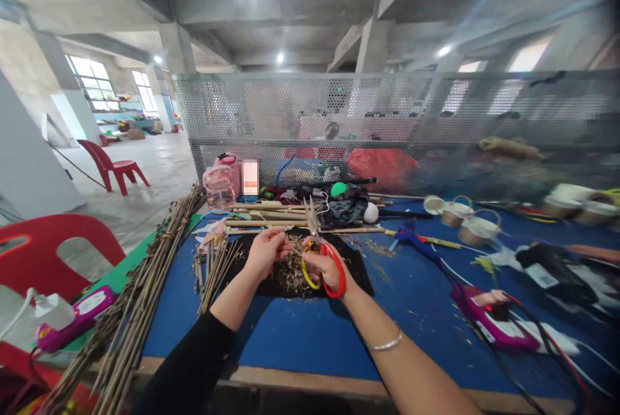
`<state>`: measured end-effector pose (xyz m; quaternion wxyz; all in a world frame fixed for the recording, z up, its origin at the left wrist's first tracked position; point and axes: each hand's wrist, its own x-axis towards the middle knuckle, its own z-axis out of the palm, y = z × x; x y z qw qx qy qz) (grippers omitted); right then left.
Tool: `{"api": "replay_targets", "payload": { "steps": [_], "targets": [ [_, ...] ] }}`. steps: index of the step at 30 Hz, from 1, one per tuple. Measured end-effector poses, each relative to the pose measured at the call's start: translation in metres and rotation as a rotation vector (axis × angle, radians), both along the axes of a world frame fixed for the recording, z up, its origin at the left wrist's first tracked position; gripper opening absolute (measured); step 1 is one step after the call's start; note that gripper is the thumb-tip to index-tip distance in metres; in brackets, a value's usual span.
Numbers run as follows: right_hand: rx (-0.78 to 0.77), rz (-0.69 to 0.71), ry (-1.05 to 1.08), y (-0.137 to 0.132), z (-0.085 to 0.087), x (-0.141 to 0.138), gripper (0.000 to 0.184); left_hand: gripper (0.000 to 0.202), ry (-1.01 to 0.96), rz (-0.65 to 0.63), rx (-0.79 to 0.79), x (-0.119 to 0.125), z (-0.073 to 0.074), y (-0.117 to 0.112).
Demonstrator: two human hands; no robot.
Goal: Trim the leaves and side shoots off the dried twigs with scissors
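My right hand grips scissors with one yellow and one red handle loop, blades pointing up and away. My left hand is closed in a pinch on a thin dry twig just left of the blades. Both hands hover over a black cloth that carries a heap of small twig cuttings. The cloth lies on a blue table. A silver bracelet circles my right wrist.
A long bundle of dry stalks lies along the table's left edge, with shorter sticks beside the cloth. Bamboo rods, a pink jug and small baskets stand at the back below a mesh screen. Glue guns, cables and red chairs flank me.
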<state>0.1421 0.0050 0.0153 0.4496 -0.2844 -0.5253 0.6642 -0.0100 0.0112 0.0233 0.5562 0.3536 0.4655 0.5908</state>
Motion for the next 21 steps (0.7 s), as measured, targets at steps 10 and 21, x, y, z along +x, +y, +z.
{"api": "replay_targets", "payload": {
  "steps": [10, 21],
  "targets": [
    [-0.105, -0.111, 0.137, 0.006, 0.001, 0.001, 0.032, 0.031, 0.171, 0.100, 0.193, -0.002, -0.010, -0.005],
    [0.181, -0.212, -0.263, 0.001, 0.003, 0.003, 0.024, 0.032, 0.345, 0.249, 0.242, -0.023, -0.001, -0.008]
  ]
}}
